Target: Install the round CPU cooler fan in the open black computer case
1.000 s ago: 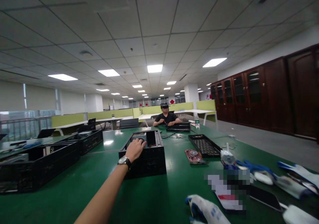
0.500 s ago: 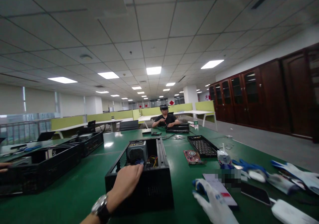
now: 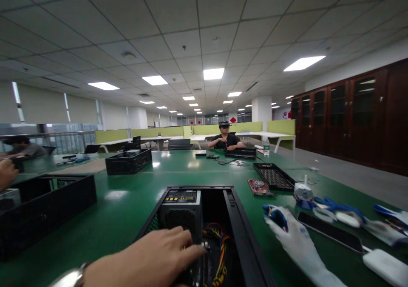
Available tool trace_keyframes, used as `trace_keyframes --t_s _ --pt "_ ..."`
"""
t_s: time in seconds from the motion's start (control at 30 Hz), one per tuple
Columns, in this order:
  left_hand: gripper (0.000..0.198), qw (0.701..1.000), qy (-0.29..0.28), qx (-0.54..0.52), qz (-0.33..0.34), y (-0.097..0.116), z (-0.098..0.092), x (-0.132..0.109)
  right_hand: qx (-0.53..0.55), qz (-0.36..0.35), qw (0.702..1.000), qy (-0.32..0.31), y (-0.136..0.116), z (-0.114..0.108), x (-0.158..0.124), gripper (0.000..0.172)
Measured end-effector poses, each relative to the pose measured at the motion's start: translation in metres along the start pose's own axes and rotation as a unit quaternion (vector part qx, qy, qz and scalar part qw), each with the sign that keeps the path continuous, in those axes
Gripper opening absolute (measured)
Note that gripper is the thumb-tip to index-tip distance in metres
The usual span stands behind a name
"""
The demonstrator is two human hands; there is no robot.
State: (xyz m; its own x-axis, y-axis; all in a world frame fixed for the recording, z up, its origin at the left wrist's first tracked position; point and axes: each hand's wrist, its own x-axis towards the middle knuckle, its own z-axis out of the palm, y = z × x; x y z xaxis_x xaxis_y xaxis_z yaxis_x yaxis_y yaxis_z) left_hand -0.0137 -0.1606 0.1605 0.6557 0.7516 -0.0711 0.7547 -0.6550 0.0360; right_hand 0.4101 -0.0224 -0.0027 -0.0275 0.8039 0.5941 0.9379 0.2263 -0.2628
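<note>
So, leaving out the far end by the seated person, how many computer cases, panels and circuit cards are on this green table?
Open black computer cases: 3
Perforated black panel: 1
Red circuit card: 1
Total: 5

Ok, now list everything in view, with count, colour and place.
table: one, green, fills the foreground
open computer case: one, black, bottom centre; grey power supply and coloured wires inside
left case: one, black, left edge
far case: one, black, behind it
perforated panel: one, black, right of centre
circuit card: one, red, beside the panel
loose gloves: several, blue and white, right side
phone: one, black, flat beside the gloves
flat box: one, white, bottom right
seated person: one, dark shirt, far end
second person: one, far left
left hand: bare, wristwatch, fingers laid over the open case's edge
right hand: white glove, on the table right of the case; grip unclear
</note>
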Motion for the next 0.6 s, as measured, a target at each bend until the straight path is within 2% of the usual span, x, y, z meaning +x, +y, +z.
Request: trace_keyframes --t_s 0.03,0.1,0.17,0.27,0.37,0.43,0.5,0.6 --pt "0.065 1.000 0.000 0.022 0.014 -0.002 -0.008 0.009 0.016 0.003 1.000 0.001 -0.001 -0.002 0.000 0.042" --pt "0.074 0.998 0.011 0.047 0.047 -0.014 -0.009 0.027 0.060 0.011 0.998 0.015 -0.007 -0.009 0.001 0.039" --pt "0.065 0.996 0.008 0.043 0.077 -0.029 0.003 0.043 0.106 0.029 0.993 0.034 -0.016 -0.019 0.002 0.037" --pt "0.046 0.997 0.009 0.030 0.074 -0.044 0.023 0.060 0.148 0.073 0.984 0.061 -0.035 -0.036 0.006 0.043" --pt "0.036 0.994 0.017 0.051 0.091 -0.044 0.026 0.066 0.183 0.107 0.974 0.076 -0.054 -0.060 0.016 0.045" --pt "0.042 0.986 0.022 0.106 0.127 -0.039 0.016 0.062 0.194 0.100 0.974 0.056 -0.071 -0.083 0.025 0.044" --pt "0.055 0.975 0.036 0.163 0.147 -0.035 -0.002 0.050 0.188 0.062 0.980 0.004 -0.095 -0.108 0.036 0.042" --pt "0.083 0.981 0.077 0.145 0.101 -0.032 -0.035 0.014 0.171 -0.033 0.981 -0.089 -0.147 -0.138 0.050 0.031"
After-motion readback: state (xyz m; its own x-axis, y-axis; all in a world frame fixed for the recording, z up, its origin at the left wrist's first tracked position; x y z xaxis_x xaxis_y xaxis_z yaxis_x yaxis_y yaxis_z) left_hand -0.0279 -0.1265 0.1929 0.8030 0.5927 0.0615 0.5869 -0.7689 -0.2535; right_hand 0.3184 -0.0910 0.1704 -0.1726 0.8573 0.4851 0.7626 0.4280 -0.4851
